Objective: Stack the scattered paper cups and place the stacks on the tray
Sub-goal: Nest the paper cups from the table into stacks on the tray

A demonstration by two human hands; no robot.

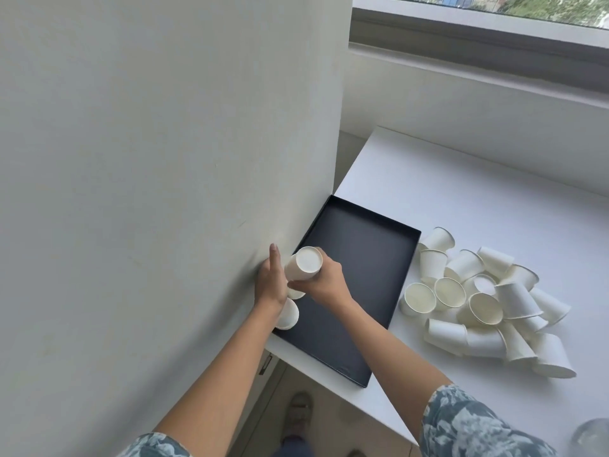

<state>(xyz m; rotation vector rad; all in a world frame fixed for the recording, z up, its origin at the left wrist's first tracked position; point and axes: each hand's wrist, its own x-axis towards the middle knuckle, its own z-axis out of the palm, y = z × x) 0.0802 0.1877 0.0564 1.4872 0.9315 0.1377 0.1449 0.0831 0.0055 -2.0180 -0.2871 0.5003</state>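
Observation:
A black tray (359,258) lies on the white table, pushed against the wall on the left. My right hand (324,280) grips an upside-down stack of white paper cups (304,263) over the tray's left edge. My left hand (272,278) is beside the stack with straight fingers, between it and the wall. Two more cup stacks stand on the tray below the hands: one (287,314) near the left wrist, another (295,293) mostly hidden. A pile of several loose cups (484,301) lies on the table right of the tray.
A grey wall (164,192) stands directly left of the tray. The white table (461,199) runs back to a window sill. A glassy object (593,438) shows at the bottom right corner. The floor and a shoe (298,412) are visible below the table's front edge.

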